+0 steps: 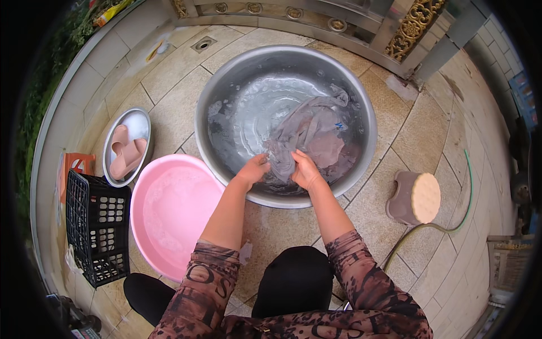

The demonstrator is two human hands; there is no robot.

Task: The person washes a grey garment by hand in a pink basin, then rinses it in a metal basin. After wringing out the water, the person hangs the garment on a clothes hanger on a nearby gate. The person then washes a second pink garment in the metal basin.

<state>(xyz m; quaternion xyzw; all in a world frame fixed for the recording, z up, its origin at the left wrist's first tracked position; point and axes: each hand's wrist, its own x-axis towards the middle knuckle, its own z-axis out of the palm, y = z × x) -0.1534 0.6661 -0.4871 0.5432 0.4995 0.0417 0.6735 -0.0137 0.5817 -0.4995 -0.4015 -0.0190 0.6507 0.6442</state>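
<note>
A large round metal basin [202,123] with water in it stands on the tiled floor before me. A wet grey garment [315,114] with a small blue mark lies in the water on the basin's right side. My right hand [304,169] grips a fold of the garment between thumb and fingers. My left hand [255,169] is at the near side of the basin, close to the garment's left edge; its fingertips are partly hidden at the water, and whether it holds cloth is unclear.
A pink plastic basin [178,212] with sudsy water touches the metal one. Farther left are a small metal basin [148,159] holding pink slippers [127,156] and a black plastic crate [80,229]. On the right are a small stool [425,198] and a hose [471,190]. A metal gate [296,25] stands beyond.
</note>
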